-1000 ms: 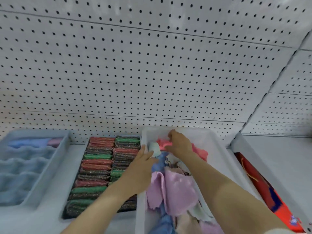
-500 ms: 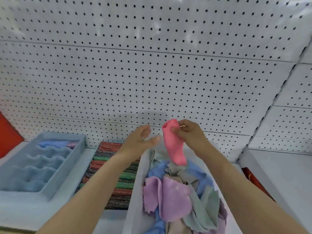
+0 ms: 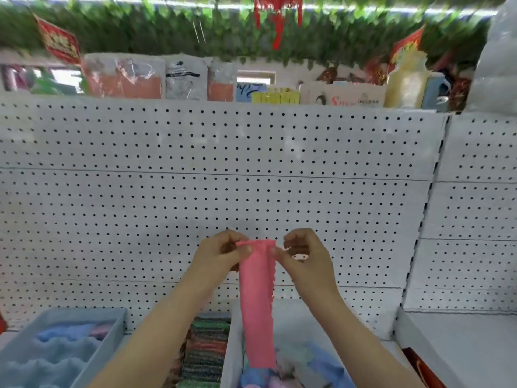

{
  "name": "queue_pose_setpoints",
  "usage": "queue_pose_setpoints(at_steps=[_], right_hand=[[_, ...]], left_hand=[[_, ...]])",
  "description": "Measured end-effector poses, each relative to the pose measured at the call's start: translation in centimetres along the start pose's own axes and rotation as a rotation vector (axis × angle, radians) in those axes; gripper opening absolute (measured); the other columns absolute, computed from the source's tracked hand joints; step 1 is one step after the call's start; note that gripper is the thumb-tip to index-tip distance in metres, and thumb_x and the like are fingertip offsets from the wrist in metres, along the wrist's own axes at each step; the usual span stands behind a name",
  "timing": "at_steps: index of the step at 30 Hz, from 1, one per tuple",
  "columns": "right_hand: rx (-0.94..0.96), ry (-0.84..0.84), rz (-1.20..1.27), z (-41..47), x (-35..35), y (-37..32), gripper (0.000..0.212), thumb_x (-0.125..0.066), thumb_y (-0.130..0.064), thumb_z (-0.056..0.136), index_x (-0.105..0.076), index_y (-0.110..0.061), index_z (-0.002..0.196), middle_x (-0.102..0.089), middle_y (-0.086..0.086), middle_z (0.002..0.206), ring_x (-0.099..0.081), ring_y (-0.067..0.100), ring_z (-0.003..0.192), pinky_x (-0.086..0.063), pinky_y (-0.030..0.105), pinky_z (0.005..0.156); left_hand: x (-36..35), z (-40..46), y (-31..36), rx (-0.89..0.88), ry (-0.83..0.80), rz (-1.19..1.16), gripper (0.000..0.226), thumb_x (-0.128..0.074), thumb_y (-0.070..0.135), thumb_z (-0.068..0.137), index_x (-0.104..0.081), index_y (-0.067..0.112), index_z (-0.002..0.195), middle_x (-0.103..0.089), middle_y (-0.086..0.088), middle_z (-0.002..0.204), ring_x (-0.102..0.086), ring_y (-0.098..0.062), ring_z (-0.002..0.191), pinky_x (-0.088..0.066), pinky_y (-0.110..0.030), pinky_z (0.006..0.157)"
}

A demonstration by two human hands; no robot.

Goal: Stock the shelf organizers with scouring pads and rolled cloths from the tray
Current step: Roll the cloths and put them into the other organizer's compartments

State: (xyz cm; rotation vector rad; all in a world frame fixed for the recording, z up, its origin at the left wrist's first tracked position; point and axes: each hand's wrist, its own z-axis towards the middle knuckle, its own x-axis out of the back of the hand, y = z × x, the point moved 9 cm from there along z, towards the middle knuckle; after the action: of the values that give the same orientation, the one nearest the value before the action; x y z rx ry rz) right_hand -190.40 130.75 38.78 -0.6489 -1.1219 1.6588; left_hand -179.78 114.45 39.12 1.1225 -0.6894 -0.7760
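A pink cloth [image 3: 258, 298] hangs lengthwise in front of the pegboard. My left hand [image 3: 221, 254] pinches its top left corner and my right hand [image 3: 300, 254] pinches its top right corner. Below it, the white tray [image 3: 230, 348] holds a heap of loose blue, pink and pale cloths [image 3: 307, 368]. Left of the tray lies an organizer packed with striped scouring pads [image 3: 205, 351]. At the far left, the blue-grey organizer [image 3: 112, 331] with wavy dividers has blue and pink rolled cloths [image 3: 70, 331] in its back row.
The white pegboard wall [image 3: 223, 177] rises behind the shelf. Packaged goods and a yellow bottle [image 3: 405, 79] stand on top of it. A divider [image 3: 411, 337] closes the shelf on the right, with a red packet [image 3: 425, 368] beside it.
My right hand lifted the pink cloth out of the tray. My left hand joined it at the top edge, and the cloth now hangs stretched between both. The view tilted upward.
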Motion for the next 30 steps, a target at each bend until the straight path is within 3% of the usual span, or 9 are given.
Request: queue_pose_setpoints(at_steps=[5, 11, 16, 19, 21, 23, 26, 28, 30], right_hand=[[0.066, -0.085, -0.088, 0.0, -3.0, -1.8, 0.023, -0.084, -0.031, 0.074, -0.066, -0.034, 0.089, -0.066, -0.014, 0.100, -0.059, -0.002, 0.092, -0.049, 0.020, 0.071], [0.171, 0.159, -0.089, -0.7, -3.0, -3.4, 0.027, -0.082, -0.029, 0.076, -0.058, -0.031, 0.089, -0.059, -0.014, 0.097, -0.058, 0.002, 0.093, -0.048, 0.021, 0.076], [0.060, 0.000, -0.070, -0.1, -5.7, -2.8, 0.024, -0.081, -0.030, 0.077, -0.068, -0.037, 0.095, -0.065, -0.013, 0.093, -0.061, 0.002, 0.085, -0.049, 0.014, 0.070], [-0.058, -0.106, 0.099, 0.2, -7.0, -2.0, 0.013, -0.080, -0.022, 0.081, -0.074, -0.023, 0.092, -0.074, -0.007, 0.087, -0.069, 0.011, 0.088, -0.055, 0.021, 0.075], [-0.103, -0.162, 0.208, 0.2, -7.5, -1.9, 0.009, -0.076, -0.016, 0.084, -0.073, -0.013, 0.093, -0.076, 0.004, 0.090, -0.071, 0.024, 0.093, -0.058, 0.033, 0.083], [-0.121, -0.235, 0.299, 0.2, -7.7, -2.3, 0.012, -0.071, -0.015, 0.089, -0.070, -0.008, 0.098, -0.076, 0.012, 0.094, -0.072, 0.028, 0.093, -0.058, 0.042, 0.088], [-0.112, -0.364, 0.351, 0.3, -7.9, -3.6, 0.019, -0.064, -0.016, 0.093, -0.069, -0.004, 0.107, -0.075, 0.016, 0.100, -0.071, 0.025, 0.088, -0.058, 0.039, 0.083], [-0.096, -0.394, 0.340, 0.5, -7.8, -4.3, 0.021, -0.062, -0.017, 0.094, -0.069, -0.003, 0.109, -0.074, 0.016, 0.100, -0.070, 0.024, 0.087, -0.058, 0.038, 0.080], [-0.070, -0.363, 0.274, 0.9, -7.3, -4.6, 0.019, -0.062, -0.018, 0.095, -0.073, -0.007, 0.106, -0.075, 0.014, 0.100, -0.070, 0.025, 0.088, -0.058, 0.043, 0.082]], left_hand=[[1.2, 0.5, 1.5, -0.033, -0.040, 0.001, 0.006, -0.070, 0.012, 0.090, -0.071, 0.010, 0.095, -0.073, -0.010, 0.090, -0.070, -0.019, 0.083, -0.059, -0.033, 0.080], [3.2, 0.7, 2.2, -0.045, 0.027, -0.055, 0.006, -0.068, 0.010, 0.091, -0.070, 0.008, 0.096, -0.074, -0.006, 0.086, -0.071, -0.019, 0.080, -0.058, -0.028, 0.070], [3.4, 0.7, 2.5, -0.060, -0.005, -0.088, 0.005, -0.068, 0.007, 0.090, -0.070, 0.007, 0.095, -0.074, -0.006, 0.083, -0.071, -0.017, 0.078, -0.057, -0.028, 0.069], [3.5, 0.7, 2.3, -0.057, -0.013, -0.098, 0.006, -0.069, 0.009, 0.090, -0.070, 0.007, 0.095, -0.075, -0.006, 0.085, -0.072, -0.021, 0.084, -0.059, -0.032, 0.074], [3.7, 0.8, 2.1, -0.049, -0.031, -0.104, 0.014, -0.073, 0.013, 0.087, -0.069, 0.009, 0.100, -0.075, -0.006, 0.093, -0.070, -0.024, 0.095, -0.058, -0.032, 0.078], [3.6, 1.1, 2.2, -0.100, -0.111, -0.075, 0.043, -0.080, 0.028, 0.079, -0.064, 0.022, 0.118, -0.070, 0.004, 0.117, -0.061, -0.016, 0.118, -0.051, -0.031, 0.093], [2.4, 0.8, 3.2, -0.177, -0.337, -0.015, 0.075, -0.080, 0.039, 0.073, -0.045, 0.051, 0.139, -0.045, 0.024, 0.146, -0.035, 0.000, 0.141, -0.034, -0.037, 0.113], [2.0, 1.0, 3.7, -0.181, -0.394, 0.012, 0.067, -0.081, 0.033, 0.076, -0.052, 0.050, 0.135, -0.037, 0.026, 0.152, -0.035, 0.000, 0.141, -0.034, -0.041, 0.115], [2.3, 1.5, 3.9, -0.166, -0.338, -0.014, 0.047, -0.083, 0.023, 0.076, -0.068, 0.039, 0.117, -0.044, 0.017, 0.150, -0.048, 0.000, 0.132, -0.044, -0.038, 0.108]])
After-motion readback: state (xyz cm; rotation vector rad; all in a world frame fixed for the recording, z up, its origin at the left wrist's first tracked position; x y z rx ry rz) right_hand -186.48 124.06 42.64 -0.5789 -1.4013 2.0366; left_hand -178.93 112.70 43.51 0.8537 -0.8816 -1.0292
